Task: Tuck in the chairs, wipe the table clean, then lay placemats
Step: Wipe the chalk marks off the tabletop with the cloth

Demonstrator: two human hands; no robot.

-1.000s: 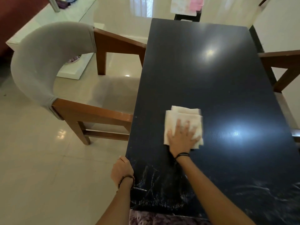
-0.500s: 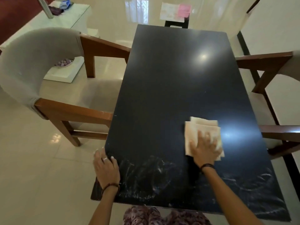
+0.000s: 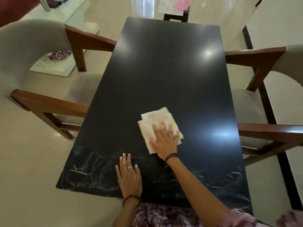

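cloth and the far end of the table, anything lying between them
Nothing: in the head view the stretch from the cloth under the right hand to the table far end is bare dark top with glare.

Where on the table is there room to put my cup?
The far half of the table, between the two chairs, lies bare. The near end is busier: the right hand presses the cloth, and the left hand rests flat.
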